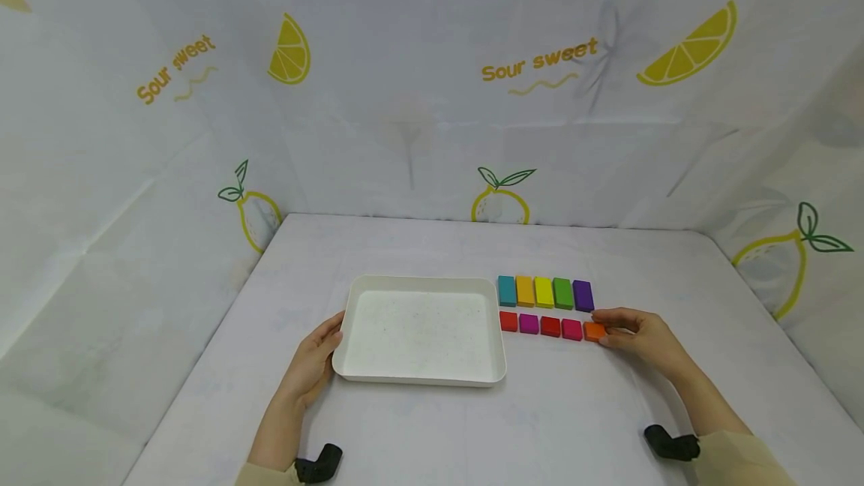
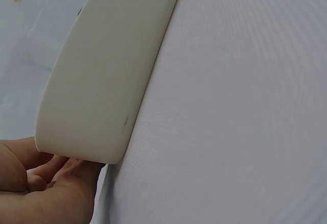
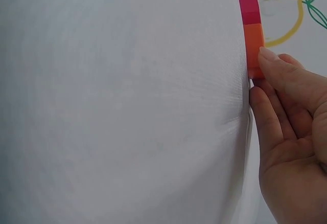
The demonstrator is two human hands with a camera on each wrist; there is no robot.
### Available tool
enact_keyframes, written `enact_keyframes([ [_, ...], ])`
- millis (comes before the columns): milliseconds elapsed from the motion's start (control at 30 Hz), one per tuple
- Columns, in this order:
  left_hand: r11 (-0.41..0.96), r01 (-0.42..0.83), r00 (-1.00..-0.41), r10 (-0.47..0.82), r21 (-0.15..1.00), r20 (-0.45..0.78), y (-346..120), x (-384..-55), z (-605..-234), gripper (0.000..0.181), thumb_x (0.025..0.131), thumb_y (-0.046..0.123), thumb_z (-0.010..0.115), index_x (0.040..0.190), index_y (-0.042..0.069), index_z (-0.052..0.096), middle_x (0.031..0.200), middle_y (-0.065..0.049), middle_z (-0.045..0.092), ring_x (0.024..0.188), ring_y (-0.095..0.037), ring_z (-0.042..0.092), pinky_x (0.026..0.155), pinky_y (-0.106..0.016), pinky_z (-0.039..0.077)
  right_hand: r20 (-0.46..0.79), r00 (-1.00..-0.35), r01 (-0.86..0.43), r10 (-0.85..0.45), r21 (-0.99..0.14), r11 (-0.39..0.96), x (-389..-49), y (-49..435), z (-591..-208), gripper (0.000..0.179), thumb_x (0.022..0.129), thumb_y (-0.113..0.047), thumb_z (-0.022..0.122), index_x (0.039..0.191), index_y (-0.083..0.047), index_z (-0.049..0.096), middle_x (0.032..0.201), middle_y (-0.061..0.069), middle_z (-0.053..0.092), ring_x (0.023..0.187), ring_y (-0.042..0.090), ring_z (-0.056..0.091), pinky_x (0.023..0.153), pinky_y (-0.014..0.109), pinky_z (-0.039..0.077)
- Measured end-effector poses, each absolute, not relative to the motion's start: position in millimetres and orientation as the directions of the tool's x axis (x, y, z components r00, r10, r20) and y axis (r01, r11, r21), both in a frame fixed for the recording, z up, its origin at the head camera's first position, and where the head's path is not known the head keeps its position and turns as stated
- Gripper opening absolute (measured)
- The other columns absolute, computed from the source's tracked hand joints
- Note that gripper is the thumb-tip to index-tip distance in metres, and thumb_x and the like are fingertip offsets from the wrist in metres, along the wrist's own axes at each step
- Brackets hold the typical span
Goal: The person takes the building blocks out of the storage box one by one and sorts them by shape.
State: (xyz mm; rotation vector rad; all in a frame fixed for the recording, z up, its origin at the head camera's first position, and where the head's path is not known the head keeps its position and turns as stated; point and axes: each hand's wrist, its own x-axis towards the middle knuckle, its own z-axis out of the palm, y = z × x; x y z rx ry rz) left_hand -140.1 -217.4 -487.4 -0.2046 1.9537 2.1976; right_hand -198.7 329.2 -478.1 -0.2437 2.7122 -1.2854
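Note:
At the left short side of a shallow white tray (image 1: 418, 382), my left hand (image 1: 312, 362) rests with its fingertips against the rim. The left wrist view shows its fingers (image 2: 76, 188) at the tray's corner, partly hidden behind the wall. My right hand (image 1: 644, 340) pinches an orange block (image 1: 594, 331) at its right end, between thumb and fingers. That block ends the front row, beside a pink-red block (image 1: 571, 330). In the right wrist view the orange block (image 3: 254, 50) touches the pink-red one.
Behind the front row stands a second row: teal (image 1: 507, 291), orange-yellow, yellow (image 1: 543, 292), green (image 1: 562, 293) and purple (image 1: 583, 295) blocks. The front row also has red and magenta blocks (image 1: 529, 324). Both rows start close to the tray's right side. A lemon-printed white cloth hangs behind the white table (image 1: 432, 441).

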Motion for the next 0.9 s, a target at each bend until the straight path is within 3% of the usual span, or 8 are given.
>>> enact_keyframes([
  [333, -0.107, -0.224, -0.974, 0.044, 0.969, -0.221, -219.4, -138.9, -487.8, 0.05, 0.107, 0.009, 0.032, 0.156, 0.003, 0.023, 0.164, -0.016, 0.024, 0.152, -0.028, 0.022, 0.094, -0.004, 0.042, -0.042, -0.977, -0.093, -0.208, -0.797, 0.597, -197.5, 327.7, -476.7, 0.05, 0.088, -0.027, 0.075, 0.13, -0.003, 0.062, 0.129, 0.018, 0.066, 0.1, -0.022, 0.051, 0.083, 0.005, 0.049],
  [433, -0.105, -0.232, -0.973, 0.04, 0.967, -0.229, -218.2, -138.8, -487.5, 0.05, 0.107, 0.009, 0.033, 0.156, 0.004, 0.023, 0.163, -0.014, 0.025, 0.151, -0.026, 0.024, 0.095, -0.005, 0.042, -0.04, -0.982, -0.083, -0.186, -0.789, 0.609, -196.8, 329.9, -474.0, 0.05, 0.089, -0.03, 0.073, 0.131, -0.006, 0.062, 0.128, 0.011, 0.068, 0.101, -0.023, 0.05, 0.083, 0.005, 0.048],
  [567, -0.057, -0.224, -0.975, 0.026, 0.973, -0.223, -216.4, -140.8, -486.0, 0.05, 0.107, 0.009, 0.033, 0.156, 0.004, 0.024, 0.163, -0.016, 0.026, 0.151, -0.029, 0.026, 0.111, -0.02, 0.04, -0.036, -0.993, -0.045, -0.113, -0.77, 0.636, -196.6, 331.5, -468.9, 0.051, 0.091, -0.038, 0.07, 0.133, -0.009, 0.061, 0.117, -0.019, 0.069, 0.099, -0.027, 0.046, 0.08, 0.004, 0.044],
  [633, -0.008, -0.213, -0.977, 0.009, 0.977, -0.213, -215.8, -142.4, -483.9, 0.049, 0.107, 0.009, 0.034, 0.155, 0.003, 0.026, 0.162, -0.018, 0.028, 0.15, -0.031, 0.027, 0.119, -0.034, 0.034, -0.032, -0.997, -0.025, -0.075, -0.758, 0.651, -196.6, 328.7, -465.2, 0.053, 0.092, -0.042, 0.067, 0.134, -0.011, 0.061, 0.116, -0.021, 0.067, 0.099, -0.026, 0.046, 0.081, 0.005, 0.044],
  [700, 0.055, -0.206, -0.979, -0.017, 0.977, -0.205, -215.1, -143.7, -480.4, 0.049, 0.106, 0.008, 0.037, 0.154, 0.002, 0.028, 0.16, -0.021, 0.03, 0.15, -0.034, 0.028, 0.122, -0.045, 0.029, -0.024, -0.998, -0.02, -0.056, -0.746, 0.666, -196.6, 322.2, -460.1, 0.053, 0.094, -0.045, 0.064, 0.134, -0.011, 0.06, 0.122, -0.012, 0.069, 0.106, -0.015, 0.053, 0.086, 0.011, 0.047],
  [767, 0.141, -0.208, -0.978, -0.047, 0.968, -0.203, -214.1, -145.2, -476.7, 0.05, 0.105, 0.009, 0.04, 0.153, 0.002, 0.03, 0.159, -0.022, 0.033, 0.149, -0.036, 0.029, 0.122, -0.05, 0.028, -0.013, -0.999, -0.023, -0.049, -0.74, 0.672, -196.0, 312.0, -454.3, 0.052, 0.096, -0.046, 0.061, 0.134, -0.011, 0.06, 0.13, 0.005, 0.067, 0.118, 0.005, 0.058, 0.094, 0.026, 0.053],
  [867, 0.342, -0.211, -0.977, -0.097, 0.916, -0.189, -209.7, -146.9, -468.0, 0.052, 0.103, 0.013, 0.045, 0.152, 0.004, 0.032, 0.158, -0.024, 0.034, 0.148, -0.04, 0.03, 0.12, -0.054, 0.03, -0.001, -0.998, -0.044, -0.066, -0.728, 0.684, -194.2, 290.8, -444.0, 0.051, 0.097, -0.046, 0.057, 0.133, -0.01, 0.061, 0.136, 0.019, 0.061, 0.128, 0.035, 0.052, 0.099, 0.049, 0.053],
  [900, 0.414, -0.204, -0.979, -0.109, 0.887, -0.175, -206.9, -147.8, -464.5, 0.053, 0.102, 0.013, 0.047, 0.152, 0.004, 0.032, 0.158, -0.024, 0.033, 0.148, -0.041, 0.029, 0.119, -0.055, 0.03, 0.001, -0.997, -0.056, -0.08, -0.726, 0.686, -193.2, 283.3, -440.6, 0.05, 0.098, -0.045, 0.057, 0.133, -0.009, 0.061, 0.136, 0.02, 0.06, 0.128, 0.039, 0.051, 0.099, 0.053, 0.052],
])
